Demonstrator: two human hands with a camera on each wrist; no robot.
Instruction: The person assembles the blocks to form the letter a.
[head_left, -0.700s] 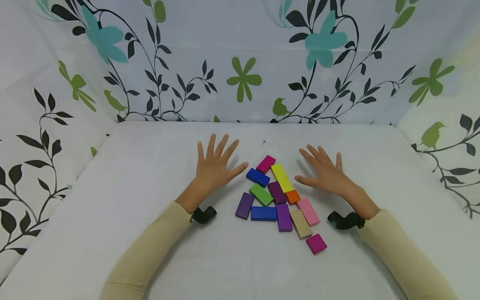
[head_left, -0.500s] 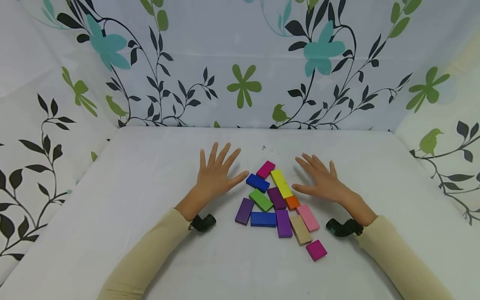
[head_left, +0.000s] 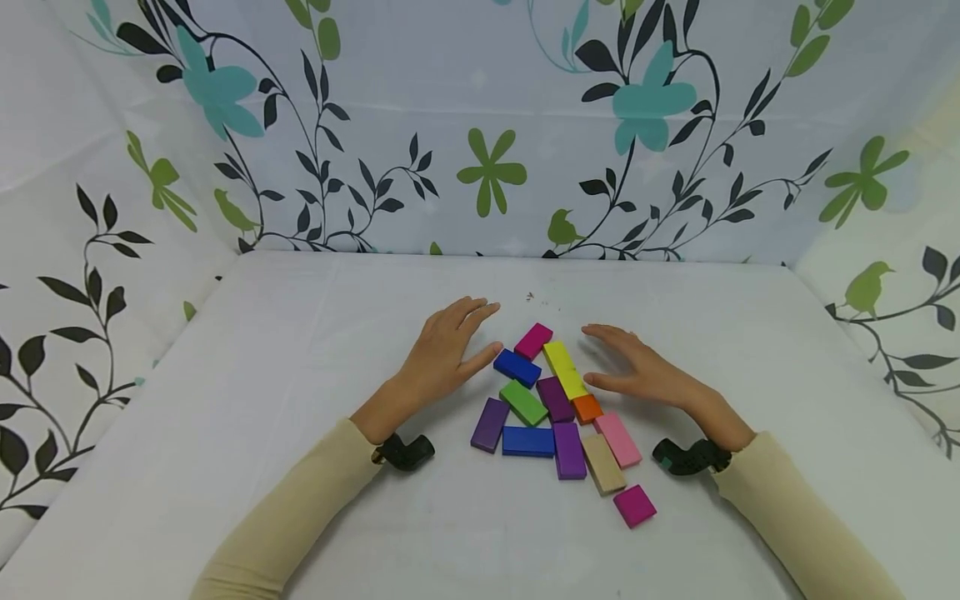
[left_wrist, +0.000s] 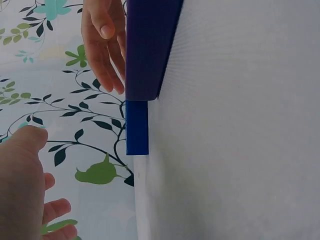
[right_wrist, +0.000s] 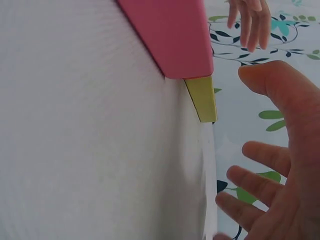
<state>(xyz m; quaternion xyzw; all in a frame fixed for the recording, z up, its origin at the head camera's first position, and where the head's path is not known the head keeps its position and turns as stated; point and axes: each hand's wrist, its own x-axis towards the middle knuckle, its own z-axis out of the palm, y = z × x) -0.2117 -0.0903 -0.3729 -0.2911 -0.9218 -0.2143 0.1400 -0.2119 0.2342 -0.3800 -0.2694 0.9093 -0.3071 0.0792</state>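
Observation:
Several coloured wooden-looking blocks lie flat in a loose cluster between both hands. My left hand (head_left: 446,350) hovers at the cluster's left, its thumb tip close to the upper blue block (head_left: 517,367); a magenta block (head_left: 533,341) lies just beyond. My right hand (head_left: 645,367) is at the right, thumb tip beside the yellow block (head_left: 565,370) and near the orange block (head_left: 587,408). Neither hand holds anything; the fingers are relaxed. In the left wrist view a purple block (left_wrist: 150,50) stands nearest; in the right wrist view, a pink block (right_wrist: 172,37).
Nearer in the cluster lie a green block (head_left: 523,403), a lower blue block (head_left: 528,442), a tan block (head_left: 603,464) and a separate magenta block (head_left: 634,506). A white cloth covers the table (head_left: 360,525). Behind hangs a leaf-patterned curtain (head_left: 405,83). Dark wrist cameras sit by both cuffs.
My left hand's spread fingers have drawn together and bent toward the right. The right hand's fingers have come together and lowered toward the blocks. The blocks keep their arrangement.

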